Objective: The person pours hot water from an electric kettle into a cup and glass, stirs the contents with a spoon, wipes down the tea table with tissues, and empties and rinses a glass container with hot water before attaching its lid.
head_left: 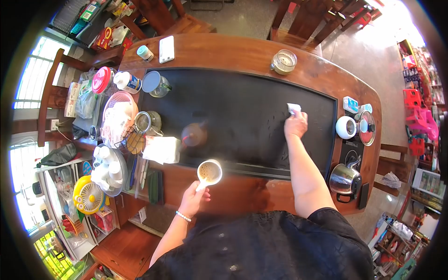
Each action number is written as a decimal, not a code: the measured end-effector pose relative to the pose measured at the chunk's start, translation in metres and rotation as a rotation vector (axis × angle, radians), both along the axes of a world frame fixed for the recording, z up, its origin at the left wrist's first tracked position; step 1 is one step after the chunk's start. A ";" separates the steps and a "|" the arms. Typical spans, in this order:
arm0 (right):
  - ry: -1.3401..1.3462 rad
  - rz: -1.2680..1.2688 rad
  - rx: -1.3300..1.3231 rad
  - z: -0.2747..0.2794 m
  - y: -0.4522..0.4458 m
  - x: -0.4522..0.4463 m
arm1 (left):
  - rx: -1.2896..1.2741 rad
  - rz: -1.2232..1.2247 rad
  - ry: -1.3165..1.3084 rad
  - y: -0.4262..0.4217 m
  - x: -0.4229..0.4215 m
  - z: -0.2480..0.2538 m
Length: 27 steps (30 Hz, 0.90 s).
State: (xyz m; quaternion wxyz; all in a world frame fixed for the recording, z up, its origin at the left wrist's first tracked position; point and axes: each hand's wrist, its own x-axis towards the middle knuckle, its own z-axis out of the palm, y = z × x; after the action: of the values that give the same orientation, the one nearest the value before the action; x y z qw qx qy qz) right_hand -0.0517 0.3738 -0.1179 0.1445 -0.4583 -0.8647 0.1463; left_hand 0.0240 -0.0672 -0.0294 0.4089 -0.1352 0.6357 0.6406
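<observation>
My left hand (194, 198) is closed round the handle of a white cup (209, 172), held over the near edge of the table. Brownish specks show inside the cup. My right hand (296, 125) reaches across to the right part of a large black tray (233, 112) set into the wooden table. Pinched in its fingers is a crumpled white tissue (293, 108), at the tray's surface. Small wet-looking marks lie on the black surface to the left of that hand.
A glass cup (283, 62) stands beyond the tray. On the right are a steel kettle (346, 179), a white round pot (346, 127) and a glass lid (367, 128). Leftward stand a lidded glass jug (157, 84), a tissue pack (161, 150), a pink basket (120, 112) and a white phone (166, 49).
</observation>
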 end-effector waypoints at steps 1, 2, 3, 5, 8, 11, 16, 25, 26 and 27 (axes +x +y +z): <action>0.009 0.080 0.020 -0.004 -0.017 -0.006 | 0.001 0.003 -0.004 -0.002 0.002 0.000; 0.019 0.161 0.042 -0.008 -0.034 -0.012 | 0.003 0.003 -0.010 -0.003 0.004 -0.001; 0.049 0.232 0.028 -0.006 -0.054 -0.017 | 0.006 0.004 -0.014 -0.005 0.006 -0.002; 0.112 0.373 -0.001 -0.003 -0.094 -0.026 | 0.011 0.000 -0.016 -0.008 0.008 -0.005; 0.156 0.598 -0.047 -0.006 -0.144 -0.034 | 0.011 -0.018 -0.010 -0.012 0.011 -0.007; 0.146 0.871 -0.099 0.002 -0.178 -0.023 | 0.009 -0.027 -0.008 -0.013 0.013 -0.007; -0.023 1.135 -0.244 0.018 -0.166 -0.001 | 0.004 -0.055 0.006 -0.014 0.010 -0.005; 0.055 0.787 -0.505 0.003 -0.150 -0.161 | 0.037 -0.070 0.008 -0.021 0.007 -0.004; 0.012 0.876 -0.476 0.012 -0.162 -0.179 | 0.043 -0.078 -0.001 -0.022 0.007 -0.005; 0.004 0.962 -0.479 0.018 -0.177 -0.193 | 0.037 -0.083 0.013 -0.023 0.007 -0.003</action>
State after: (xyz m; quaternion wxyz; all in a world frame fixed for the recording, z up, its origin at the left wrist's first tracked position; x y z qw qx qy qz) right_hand -0.2443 0.1965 -0.0996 -0.0456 -0.0304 -0.9192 0.3899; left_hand 0.0308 -0.0899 -0.0325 0.4332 -0.0969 0.6315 0.6357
